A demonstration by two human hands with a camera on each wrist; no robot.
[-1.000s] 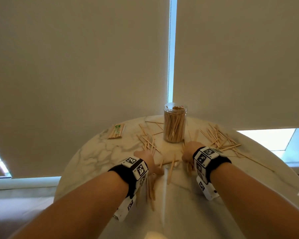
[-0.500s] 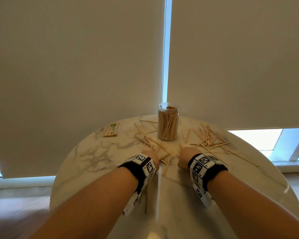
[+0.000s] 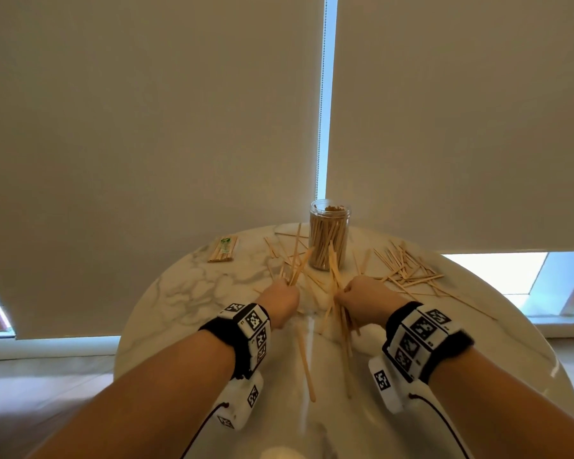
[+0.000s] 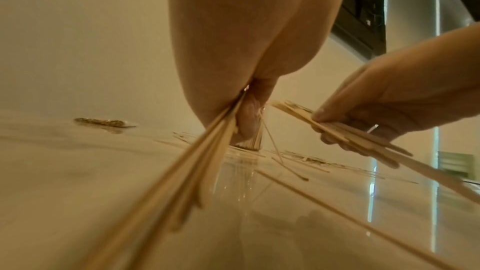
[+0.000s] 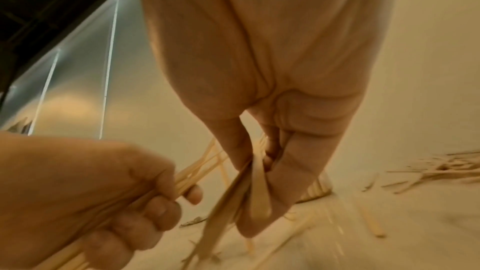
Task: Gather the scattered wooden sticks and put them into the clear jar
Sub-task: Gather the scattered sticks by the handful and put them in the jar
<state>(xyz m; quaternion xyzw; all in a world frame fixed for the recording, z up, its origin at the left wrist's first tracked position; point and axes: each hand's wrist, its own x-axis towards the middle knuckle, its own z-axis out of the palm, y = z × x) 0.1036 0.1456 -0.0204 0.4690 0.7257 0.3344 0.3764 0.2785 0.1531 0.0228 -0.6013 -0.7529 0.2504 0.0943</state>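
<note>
The clear jar (image 3: 329,234), packed with upright wooden sticks, stands at the far middle of the round marble table (image 3: 186,289). My left hand (image 3: 280,298) grips a bundle of sticks (image 3: 295,263) that fans up toward the jar; the same bundle (image 4: 197,171) runs back toward the camera in the left wrist view. My right hand (image 3: 362,293) grips a second bundle (image 3: 334,276), seen pinched between thumb and fingers (image 5: 298,163) in the right wrist view. Both hands are raised a little above the tabletop, just in front of the jar. Loose sticks (image 3: 401,266) lie scattered to the right of it.
A small wrapped pack of sticks (image 3: 223,249) lies at the far left of the table. One long stick (image 3: 305,362) lies near the front between my forearms. A few more sticks (image 3: 275,250) lie left of the jar. Window blinds hang close behind the table.
Both hands have closed on bundles of sticks and lifted them off the tabletop; a second ago they were low on the table among the sticks.
</note>
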